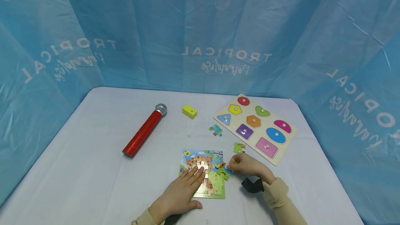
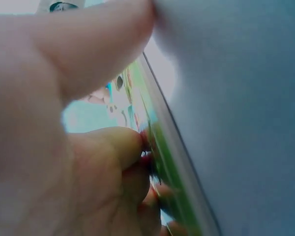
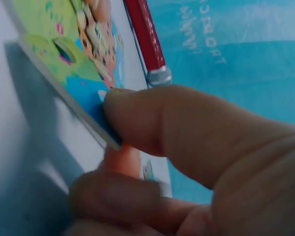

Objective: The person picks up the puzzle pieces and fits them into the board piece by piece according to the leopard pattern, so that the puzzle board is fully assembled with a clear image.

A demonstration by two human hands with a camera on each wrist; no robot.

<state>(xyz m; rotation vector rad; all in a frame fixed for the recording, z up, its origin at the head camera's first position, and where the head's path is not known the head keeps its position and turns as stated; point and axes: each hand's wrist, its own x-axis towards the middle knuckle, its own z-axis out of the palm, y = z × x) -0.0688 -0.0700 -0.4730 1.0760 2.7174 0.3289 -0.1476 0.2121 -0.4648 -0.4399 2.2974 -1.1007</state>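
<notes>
A jigsaw puzzle with a spotted cartoon animal lies on the white table. My left hand rests flat across its lower left part, fingers straight, hiding that area. At the puzzle's right edge my right hand pinches a blue and green puzzle piece between thumb and finger. In the right wrist view this piece is tilted and overlaps the puzzle's edge, the thumb on its printed face. One loose puzzle piece lies just beyond the right hand, and another puzzle piece lies farther back.
A wooden shape board with coloured knobbed shapes lies at the back right. A red toy microphone lies to the left, and a small yellow block sits at the back middle. Blue printed curtains surround the table.
</notes>
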